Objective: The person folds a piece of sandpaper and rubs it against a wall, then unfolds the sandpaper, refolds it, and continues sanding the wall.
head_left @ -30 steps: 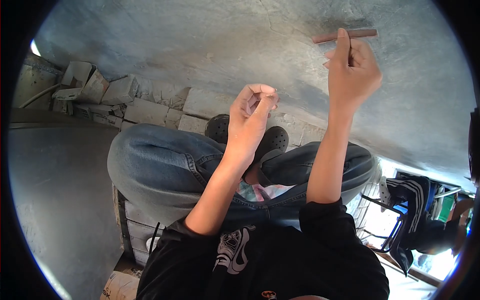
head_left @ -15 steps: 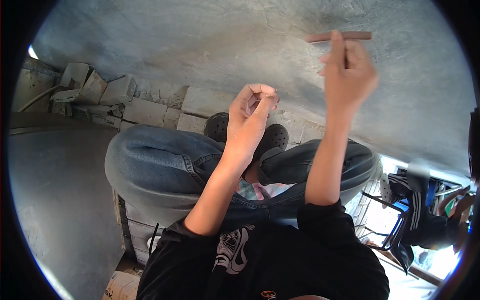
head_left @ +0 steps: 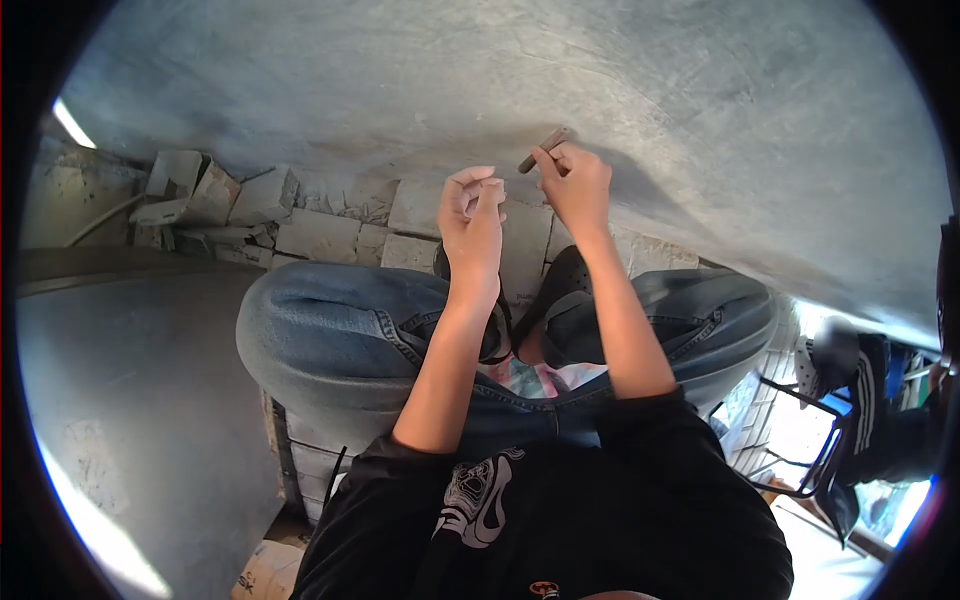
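Between the thumb and fingers of my right hand (head_left: 578,190) is a short brown stick (head_left: 543,150), held at a slant close to the grey wall surface (head_left: 640,70). My left hand (head_left: 472,230) is raised in front of my knees with its fingers curled toward the thumb. Whatever it may hold is hidden in the curled fingers. A small gap separates the left fingertips from the lower end of the stick.
Pale blocks (head_left: 320,236) line the floor along the wall, with broken pieces (head_left: 265,195) piled at the left. A large grey panel (head_left: 150,390) stands at my left. On the right are a dark metal-framed chair (head_left: 800,490) and another person's striped trouser leg (head_left: 865,400).
My right hand has come down and to the left with the brown stick, from high on the wall to beside my left hand. The left hand stays curled, nearly in place.
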A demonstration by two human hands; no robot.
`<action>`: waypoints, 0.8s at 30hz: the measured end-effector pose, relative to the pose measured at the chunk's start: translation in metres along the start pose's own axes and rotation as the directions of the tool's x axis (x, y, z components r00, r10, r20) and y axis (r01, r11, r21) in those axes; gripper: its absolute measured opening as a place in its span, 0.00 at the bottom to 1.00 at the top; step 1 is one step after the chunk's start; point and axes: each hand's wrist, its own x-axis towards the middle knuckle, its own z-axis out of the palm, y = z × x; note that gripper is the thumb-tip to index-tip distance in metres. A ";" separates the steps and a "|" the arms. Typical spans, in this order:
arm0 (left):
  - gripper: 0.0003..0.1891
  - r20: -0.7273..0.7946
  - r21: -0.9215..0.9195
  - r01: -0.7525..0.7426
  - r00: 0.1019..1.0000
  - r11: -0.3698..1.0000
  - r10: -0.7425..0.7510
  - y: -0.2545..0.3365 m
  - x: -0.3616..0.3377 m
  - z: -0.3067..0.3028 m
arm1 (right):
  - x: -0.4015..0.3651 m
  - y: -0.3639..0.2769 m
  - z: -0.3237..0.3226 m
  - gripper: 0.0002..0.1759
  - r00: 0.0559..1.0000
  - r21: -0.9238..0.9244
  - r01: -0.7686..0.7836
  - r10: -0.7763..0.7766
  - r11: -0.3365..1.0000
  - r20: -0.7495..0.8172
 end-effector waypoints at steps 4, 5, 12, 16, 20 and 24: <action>0.11 0.081 0.122 0.139 0.985 0.983 -0.149 -0.012 -0.001 0.007 | -0.009 -0.024 -0.041 0.14 0.956 0.394 -0.280 0.218 0.875 0.194; 0.15 0.182 0.194 0.217 0.950 0.957 -0.252 -0.015 0.000 0.008 | -0.013 -0.024 -0.047 0.14 0.935 0.480 -0.347 0.255 0.806 0.247; 0.17 0.355 0.330 -0.120 0.935 0.936 -0.005 -0.021 0.003 0.032 | -0.029 -0.007 -0.047 0.15 0.901 0.774 -0.417 0.330 0.476 0.282; 0.14 0.392 0.276 -0.232 0.913 0.933 0.111 -0.004 0.007 0.041 | -0.025 -0.004 -0.055 0.16 0.894 0.753 -0.440 0.320 0.489 0.314; 0.15 0.427 0.418 -0.078 0.896 0.905 -0.120 0.019 0.023 0.040 | -0.020 0.004 -0.062 0.19 0.852 0.786 -0.512 0.316 0.345 0.416; 0.16 0.429 0.459 0.010 0.873 0.888 -0.232 0.027 0.030 0.062 | -0.016 0.007 -0.065 0.19 0.848 0.826 -0.491 0.367 0.275 0.382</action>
